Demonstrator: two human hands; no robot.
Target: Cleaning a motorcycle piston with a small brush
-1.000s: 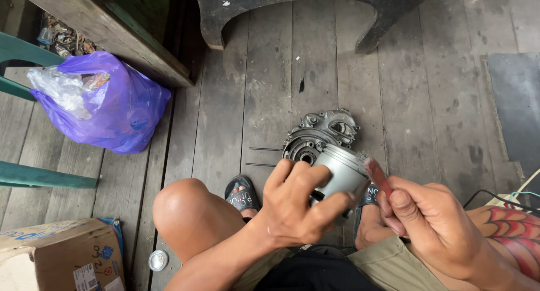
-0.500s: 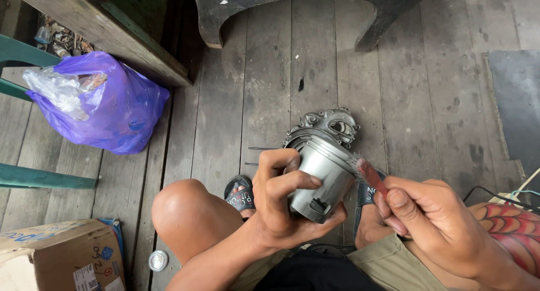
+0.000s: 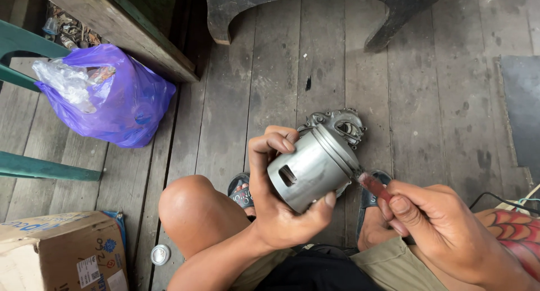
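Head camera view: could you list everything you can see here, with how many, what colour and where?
piston: one, grey metal, held in the left hand
small tool: one, reddish, tip at the piston's rim
engine part: one, grey, on the floor behind the piston
plastic bag: one, purple, left on the floor
cardboard box: one, brown, bottom left
bottle cap: one, silver, by the box
wooden floor: grey planks
sandals: two, dark, on the feet
left hand: grips the piston
right hand: pinches the tool
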